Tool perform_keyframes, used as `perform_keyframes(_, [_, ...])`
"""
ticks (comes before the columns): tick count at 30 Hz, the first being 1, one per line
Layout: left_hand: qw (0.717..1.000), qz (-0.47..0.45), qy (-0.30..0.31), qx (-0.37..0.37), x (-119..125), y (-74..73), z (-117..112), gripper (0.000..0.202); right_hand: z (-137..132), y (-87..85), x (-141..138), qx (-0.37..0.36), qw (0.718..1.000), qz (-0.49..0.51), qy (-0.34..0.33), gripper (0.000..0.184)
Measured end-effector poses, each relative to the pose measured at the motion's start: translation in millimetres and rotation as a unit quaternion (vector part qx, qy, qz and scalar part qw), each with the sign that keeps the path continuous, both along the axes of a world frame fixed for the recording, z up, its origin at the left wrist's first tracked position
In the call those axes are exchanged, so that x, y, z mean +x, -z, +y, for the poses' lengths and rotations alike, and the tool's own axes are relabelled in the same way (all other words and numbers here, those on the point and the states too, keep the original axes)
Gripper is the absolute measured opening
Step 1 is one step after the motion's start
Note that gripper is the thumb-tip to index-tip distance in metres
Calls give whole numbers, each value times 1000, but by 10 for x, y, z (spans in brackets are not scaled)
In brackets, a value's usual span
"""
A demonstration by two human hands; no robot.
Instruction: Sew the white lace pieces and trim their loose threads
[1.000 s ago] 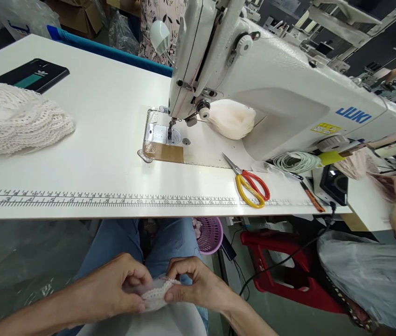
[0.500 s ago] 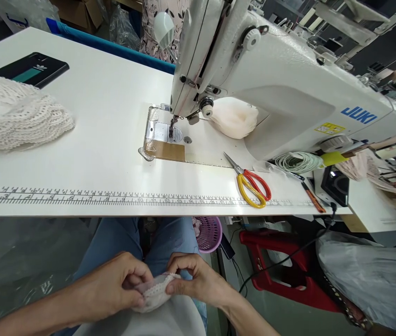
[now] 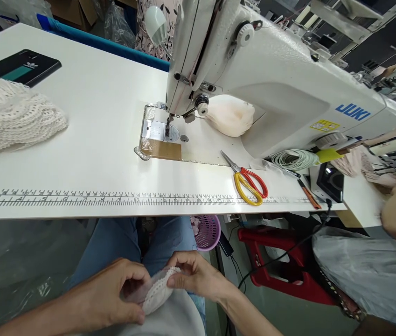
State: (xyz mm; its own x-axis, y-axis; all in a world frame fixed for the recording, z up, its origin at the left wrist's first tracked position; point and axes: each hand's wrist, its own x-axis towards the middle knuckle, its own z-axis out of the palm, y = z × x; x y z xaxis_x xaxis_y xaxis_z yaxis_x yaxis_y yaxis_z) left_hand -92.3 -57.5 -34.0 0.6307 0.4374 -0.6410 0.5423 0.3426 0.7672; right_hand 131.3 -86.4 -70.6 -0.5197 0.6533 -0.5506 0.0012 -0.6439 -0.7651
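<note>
Over my lap, below the table edge, a small white lace piece with sheer, pinkish fabric (image 3: 158, 291) is stretched between my hands. My left hand (image 3: 115, 293) grips the sheer end, thumb and fingers curved around it. The far end of the piece is pinched between the thumb and fingers of my right hand (image 3: 198, 276). Both hands are above a pale grey rounded surface (image 3: 180, 317) and my jeans. On the table stands a white sewing machine (image 3: 271, 84), its presser foot (image 3: 168, 127) over the metal plate with nothing under it that I can make out.
Scissors with red and yellow handles (image 3: 248, 183) lie near the printed ruler (image 3: 114, 199). A lace stack (image 3: 16, 114) and black case (image 3: 26, 65) are at left. Coiled pale cord (image 3: 294, 160) is at right. Below are a purple basket (image 3: 211, 233) and red stool (image 3: 288, 266).
My left hand has spread its thumb from its fingers, and more sheer fabric shows. The piece is tilted more steeply. Another person's arm has come in at the right; the view shifts slightly.
</note>
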Motion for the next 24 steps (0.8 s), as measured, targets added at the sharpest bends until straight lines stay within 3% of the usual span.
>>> perform_keyframes(7, [998,-16,10,55,35,61,-45,9,0,-12,33,0,1000,-1,-8,47])
perform_keyframes(15, [997,54,29,44,4,-20,-54,14,60,-158,-62,43,997,-17,-56,49])
perform_keyframes(20, [997,65,28,37,-2,-89,-33,19,61,-186,-122,63,997,-27,-39,44])
perform_keyframes(24, [1000,11,13,4,-19,-52,-31,22,54,-184,-125,44,998,-28,-38,46])
